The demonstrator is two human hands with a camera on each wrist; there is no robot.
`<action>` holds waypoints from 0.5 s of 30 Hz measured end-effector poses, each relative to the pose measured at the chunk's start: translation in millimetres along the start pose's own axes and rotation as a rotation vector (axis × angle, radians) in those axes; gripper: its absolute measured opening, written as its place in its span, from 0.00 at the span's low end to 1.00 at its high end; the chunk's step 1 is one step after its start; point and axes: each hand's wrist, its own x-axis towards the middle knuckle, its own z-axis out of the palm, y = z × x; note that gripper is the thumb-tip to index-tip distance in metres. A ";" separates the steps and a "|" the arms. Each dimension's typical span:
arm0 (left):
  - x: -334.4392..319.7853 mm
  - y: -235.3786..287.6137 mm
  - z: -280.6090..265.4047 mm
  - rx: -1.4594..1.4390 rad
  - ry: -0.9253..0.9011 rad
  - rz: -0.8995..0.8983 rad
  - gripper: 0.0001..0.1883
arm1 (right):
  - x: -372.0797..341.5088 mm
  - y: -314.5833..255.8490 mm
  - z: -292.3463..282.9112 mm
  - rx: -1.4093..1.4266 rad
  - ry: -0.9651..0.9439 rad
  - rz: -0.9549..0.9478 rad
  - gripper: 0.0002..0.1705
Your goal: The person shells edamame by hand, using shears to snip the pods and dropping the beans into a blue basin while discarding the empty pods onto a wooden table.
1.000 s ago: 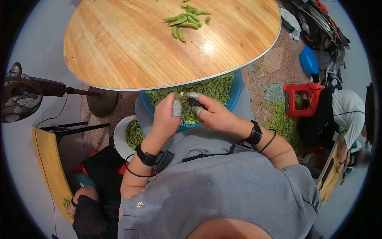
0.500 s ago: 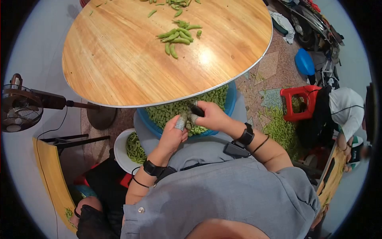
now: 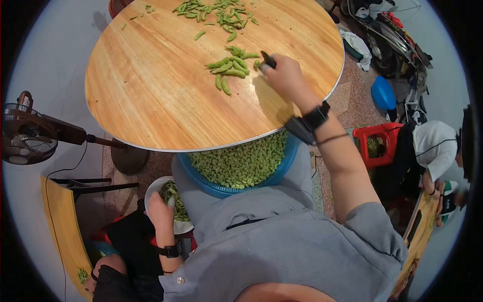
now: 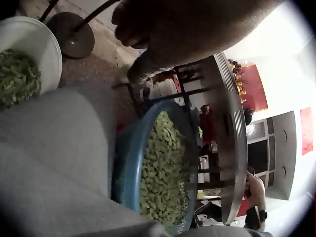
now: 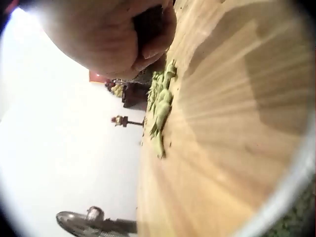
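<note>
Out over the wooden table (image 3: pixel 161 100), my right hand (image 3: pixel 287 75) grips a small black tool (image 3: pixel 268 59), its kind mostly hidden by the fingers. Just left of that hand lies a little pile of green bean pods (image 3: pixel 234 66). The right wrist view shows curled fingers around the dark tool, with pods (image 5: pixel 162 106) beyond. My left hand (image 3: pixel 161 214) reaches down at the white bucket (image 3: pixel 185 227) of pods, its taped thumb (image 3: pixel 171 201) apart from the fingers. In the left wrist view, thumb and fingers are spread. A blue basin (image 3: pixel 291 151) full of shelled beans sits on my lap.
More pods (image 3: pixel 231 17) are scattered at the table's far side. A fan (image 3: pixel 30 128) stands to the left, a red stool (image 3: pixel 375 143) to the right with pods on the floor around it. Other people sit at both sides by wooden boards.
Both hands have parted from above the basin. My right hand has gone forward over the table with the black tool; my left hand has moved left and down to the bucket.
</note>
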 end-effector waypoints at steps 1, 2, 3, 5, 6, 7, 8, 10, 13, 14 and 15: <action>-3.7 -8.1 -1.0 0.042 -0.062 -0.057 0.15 | 13.7 4.1 6.3 0.005 0.002 -0.008 0.16; -5.3 -11.8 -2.3 0.085 -0.124 -0.114 0.16 | 25.7 7.1 12.8 -0.092 -0.011 0.004 0.17; -4.8 -7.9 -5.9 0.087 -0.119 -0.120 0.16 | 34.0 7.4 18.2 -0.189 -0.025 0.018 0.17; -2.8 9.7 -12.8 -0.068 -0.166 0.013 0.13 | 38.8 5.0 23.8 -0.198 -0.099 0.063 0.18; -1.1 20.8 -13.7 -0.067 -0.164 0.006 0.13 | 36.2 1.4 21.2 -0.170 -0.136 0.057 0.18; 1.7 34.5 -13.7 -0.210 -0.166 0.069 0.13 | 31.6 -1.7 18.9 -0.142 -0.173 0.053 0.18; 5.2 49.5 -14.3 -0.355 -0.168 0.132 0.12 | 22.8 -4.1 17.3 -0.142 -0.178 0.051 0.18; 12.2 86.6 -25.4 -0.594 -0.254 0.254 0.11 | -6.9 -11.2 13.8 0.187 -0.163 -0.018 0.17; 20.1 141.4 -31.1 -1.185 -0.517 0.174 0.13 | -72.7 -57.2 -21.9 0.723 -0.613 0.271 0.16; 24.3 157.0 -34.4 -1.291 -0.569 0.184 0.13 | -93.9 -56.9 -11.1 0.879 -0.590 0.152 0.15; 27.8 168.2 -36.0 -1.292 -0.571 0.170 0.13 | -109.9 -58.8 -10.0 0.934 -0.648 0.182 0.12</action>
